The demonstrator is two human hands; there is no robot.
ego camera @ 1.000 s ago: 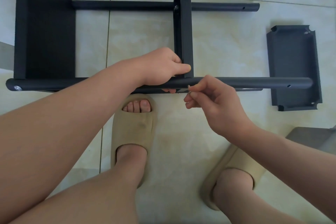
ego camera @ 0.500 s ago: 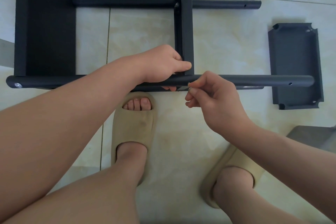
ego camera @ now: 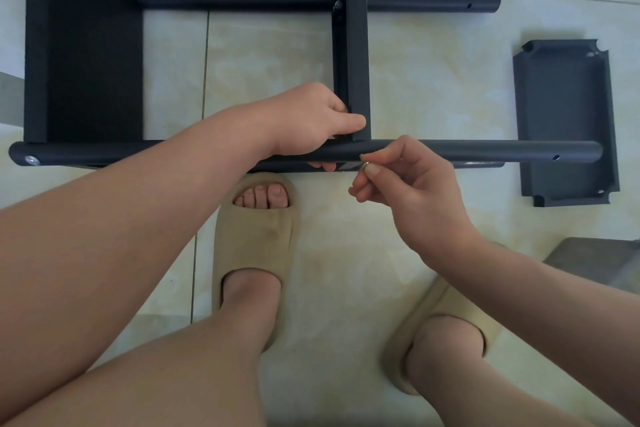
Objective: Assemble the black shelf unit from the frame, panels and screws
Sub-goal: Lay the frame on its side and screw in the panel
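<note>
shelf unit (ego camera: 83, 55) lies sideways on the floor (ego camera: 433, 80). my left hand (ego camera: 304, 121) grips the middle panel (ego camera: 356, 62) at the front pole (ego camera: 485, 151); my right hand (ego camera: 415, 184) pinches a screw (ego camera: 364, 165) there. next, i'd say, it needs threading in straight.

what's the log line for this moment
step: fixing middle panel to near pole | left hand: grips pole at panel | right hand: pinches screw against pole | spare panel: on floor

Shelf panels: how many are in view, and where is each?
3. The left panel stands at far left, the middle panel beside the left hand, the loose panel lies on the floor at right. More may be out of view.
</note>
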